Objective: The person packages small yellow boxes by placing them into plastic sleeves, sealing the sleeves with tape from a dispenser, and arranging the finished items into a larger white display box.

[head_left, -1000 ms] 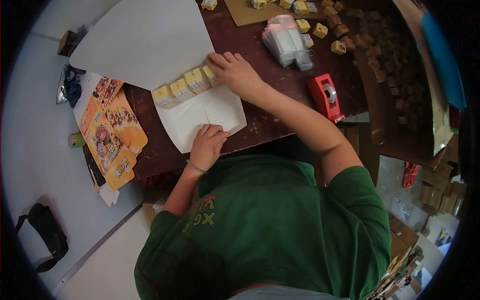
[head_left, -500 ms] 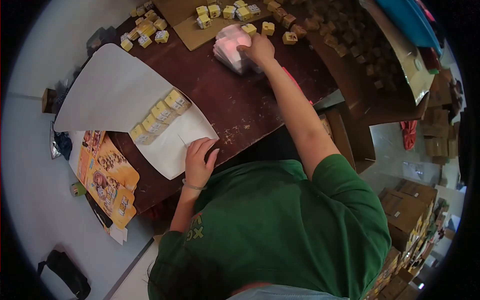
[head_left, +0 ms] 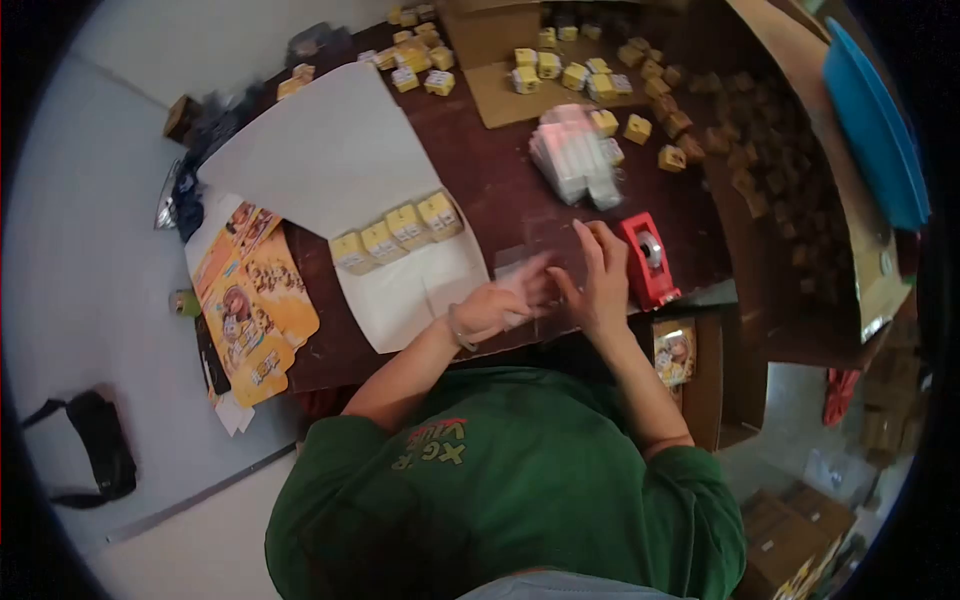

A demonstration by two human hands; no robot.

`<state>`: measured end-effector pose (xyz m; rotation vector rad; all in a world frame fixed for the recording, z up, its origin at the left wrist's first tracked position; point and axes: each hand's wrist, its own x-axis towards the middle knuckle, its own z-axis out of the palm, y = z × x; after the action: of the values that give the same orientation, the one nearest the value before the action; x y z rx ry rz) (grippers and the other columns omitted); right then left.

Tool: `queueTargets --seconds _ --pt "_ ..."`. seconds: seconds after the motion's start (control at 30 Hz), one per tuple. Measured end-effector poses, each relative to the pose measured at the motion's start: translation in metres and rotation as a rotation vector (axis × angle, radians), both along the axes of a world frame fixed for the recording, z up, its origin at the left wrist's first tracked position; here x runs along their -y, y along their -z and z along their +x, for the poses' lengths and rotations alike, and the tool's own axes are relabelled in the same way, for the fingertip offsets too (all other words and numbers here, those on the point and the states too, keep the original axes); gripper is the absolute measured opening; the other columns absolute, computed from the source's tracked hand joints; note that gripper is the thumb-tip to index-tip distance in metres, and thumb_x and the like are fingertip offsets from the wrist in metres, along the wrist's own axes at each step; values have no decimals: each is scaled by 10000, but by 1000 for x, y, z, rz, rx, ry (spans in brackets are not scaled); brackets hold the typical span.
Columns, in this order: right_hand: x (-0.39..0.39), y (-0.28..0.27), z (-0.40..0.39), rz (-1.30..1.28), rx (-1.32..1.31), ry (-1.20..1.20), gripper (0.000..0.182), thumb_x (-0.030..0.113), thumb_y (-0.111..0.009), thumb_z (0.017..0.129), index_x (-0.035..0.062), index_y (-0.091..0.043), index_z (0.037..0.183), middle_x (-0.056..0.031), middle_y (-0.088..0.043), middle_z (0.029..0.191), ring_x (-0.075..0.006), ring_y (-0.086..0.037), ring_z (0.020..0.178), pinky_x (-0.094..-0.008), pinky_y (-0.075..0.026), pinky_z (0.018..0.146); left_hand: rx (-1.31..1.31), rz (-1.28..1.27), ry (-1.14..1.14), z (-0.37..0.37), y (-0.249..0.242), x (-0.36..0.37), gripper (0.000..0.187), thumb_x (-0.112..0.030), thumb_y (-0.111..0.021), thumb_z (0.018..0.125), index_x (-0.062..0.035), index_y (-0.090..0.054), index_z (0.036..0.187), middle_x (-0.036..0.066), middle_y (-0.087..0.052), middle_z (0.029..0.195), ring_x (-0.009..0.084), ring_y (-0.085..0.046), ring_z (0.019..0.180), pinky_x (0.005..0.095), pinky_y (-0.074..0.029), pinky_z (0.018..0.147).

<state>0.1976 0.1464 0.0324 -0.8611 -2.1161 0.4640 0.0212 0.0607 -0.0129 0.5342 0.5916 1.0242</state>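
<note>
My left hand [head_left: 497, 306], its fingers smeared by motion, is in front of the open white box. A clear plastic sleeve [head_left: 512, 270] shows at its fingers, both above and below them. Just right of it, my right hand [head_left: 602, 275] is raised with thumb and fingers apart, nothing visible between them. A row of several small yellow boxes [head_left: 403, 228] stands along the hinge side of the white box [head_left: 385, 308], whose lid [head_left: 320, 150] is folded back. Beyond my right hand lies a stack of clear plastic sleeves [head_left: 575, 160].
A red tape dispenser [head_left: 650, 262] sits right of my right hand. Loose yellow boxes [head_left: 575, 76] lie on cardboard at the back. A large carton [head_left: 800, 300] of small boxes stands at right, with a blue tray [head_left: 875, 130]. Printed orange cartons [head_left: 250, 310] lie at left.
My right hand has let go of the sleeve stack and come back beside my left hand. My left hand has left the white box's edge. The view has shifted left.
</note>
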Motion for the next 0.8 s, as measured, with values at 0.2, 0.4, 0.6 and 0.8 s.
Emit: queueTargets --seconds 0.2,0.4,0.6,0.8 --pt "-5 -3 22 -472 73 -442 232 50 -718 807 26 -651 1028 -115 -608 1083 -273 -570 1026 -363 -418 928 311 -15 144 16 -6 14 516 -151 -614 918 -72 -419 1390 114 -597 1194 254 -590 1139 388 -442 1028" --pt "11 -6 17 -347 -119 -331 295 60 -710 824 48 -680 1118 -103 -648 1125 -260 -588 990 -353 -463 900 192 -37 -50 21 2 28 536 -299 -651 935 -87 -413 1366 88 -606 1106 219 -627 1007 378 -527 876" --pt "32 2 33 -476 -99 -446 242 126 -713 839 55 -709 1071 -77 -708 1031 -283 -577 916 -375 -492 837 45 13 -220 51 10 48 589 -492 -475 1003 -60 -385 1394 77 -506 1335 218 -545 1214 428 -442 1029" --pt "34 20 47 -614 -272 -183 192 136 -677 883 38 -712 1045 -129 -700 1055 -268 -633 990 -364 -510 841 15 -205 -119 47 2 41 467 -257 -484 964 -17 -467 1365 99 -588 1230 233 -567 1159 409 -421 1038"
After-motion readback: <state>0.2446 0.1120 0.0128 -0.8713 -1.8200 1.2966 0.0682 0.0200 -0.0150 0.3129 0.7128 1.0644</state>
